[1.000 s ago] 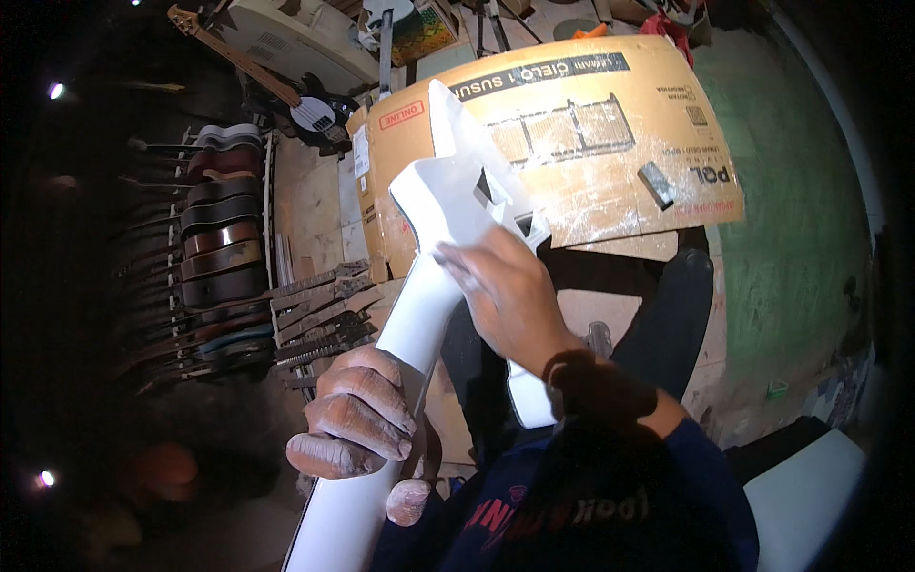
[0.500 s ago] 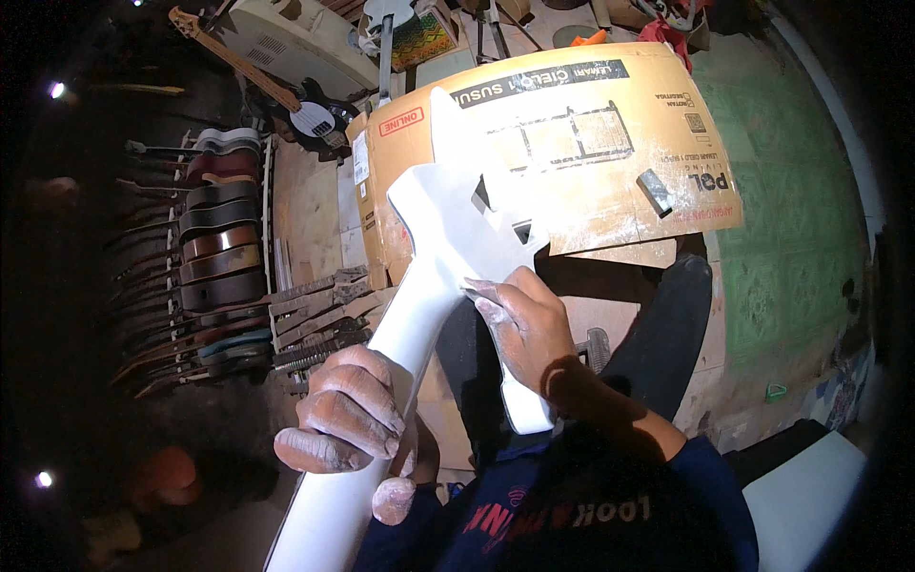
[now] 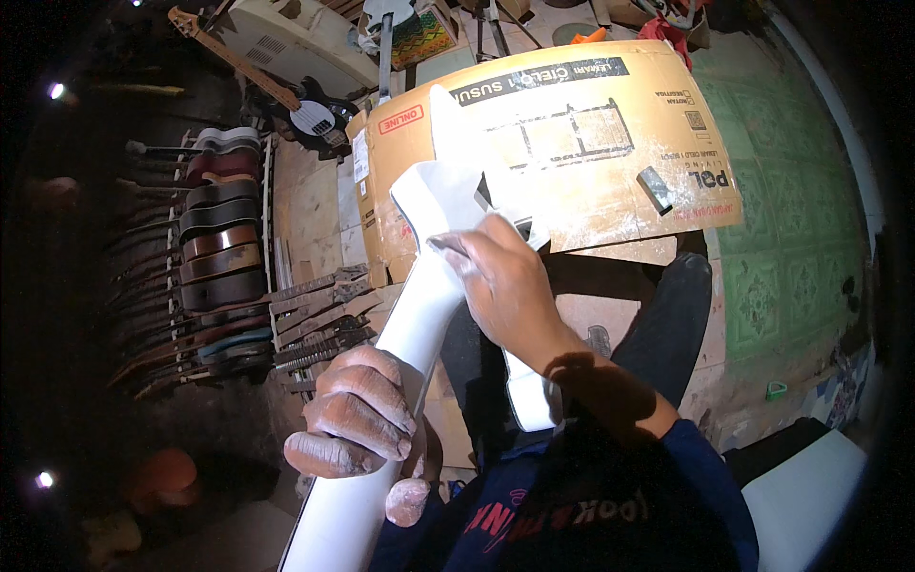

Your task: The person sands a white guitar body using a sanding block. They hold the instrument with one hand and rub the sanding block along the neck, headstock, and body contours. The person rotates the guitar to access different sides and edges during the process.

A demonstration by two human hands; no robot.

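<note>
A white electric guitar [image 3: 419,310] lies slantwise across my lap, its neck toward the lower left and its angular, cut-out body resting over the cardboard. My left hand [image 3: 353,415] wraps round the neck, fingers over the top and thumb on the near side. Where the neck meets the body, my right hand [image 3: 503,286] presses its pinched fingertips on the white surface. Something small and dark seems to show at those fingertips, too little to name. Pale dust coats the fingers of both hands.
Under the guitar body is a dusty cardboard sheet [image 3: 562,200] with a small grey block [image 3: 655,191] on it. Several guitars [image 3: 224,243] stand in a rack at left. A black bass guitar [image 3: 313,116] leans at the back left; green floor tiles [image 3: 777,205] lie at right.
My right hand has moved up and left across the neck joint, from its near edge toward the far side. My left hand and the neck have shifted slightly right.
</note>
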